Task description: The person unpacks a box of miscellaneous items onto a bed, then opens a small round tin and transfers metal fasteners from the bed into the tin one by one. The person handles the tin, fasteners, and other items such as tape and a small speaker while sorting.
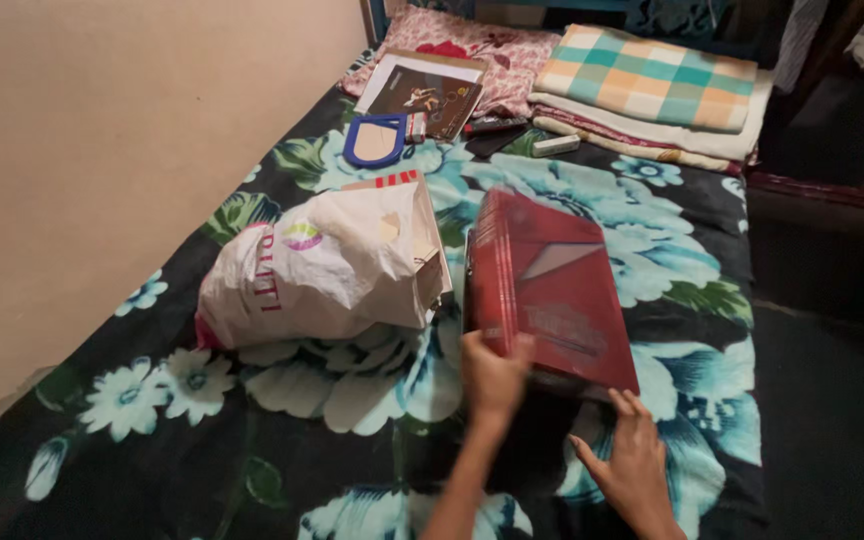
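Head view, looking down on a bed [252, 470] covered by a dark blanket with a pale blue and white flower print.

Red book [552, 290]: large, hardbound, lying on the blanket at mid-bed, its near end by the hands; slightly blurred.

Left hand [494, 375]: fingers curled over the book's near left corner, grasping it.

Right hand [632, 460]: flat, fingers spread and released, on the blanket just beside the book's near right corner; whether the fingertips touch the book, cannot tell.

White bag [322, 270]: crumpled, printed, lying on its side just left of the book.

Blue-rimmed mirror [375, 140]: farther up the bed, beside a dark booklet [427, 95] on a flowered pink pillow [512, 50].

Folded checked cloth [647, 75]: on stacked linens at the bed's far right.

Plain beige wall [102, 150]: along the left.
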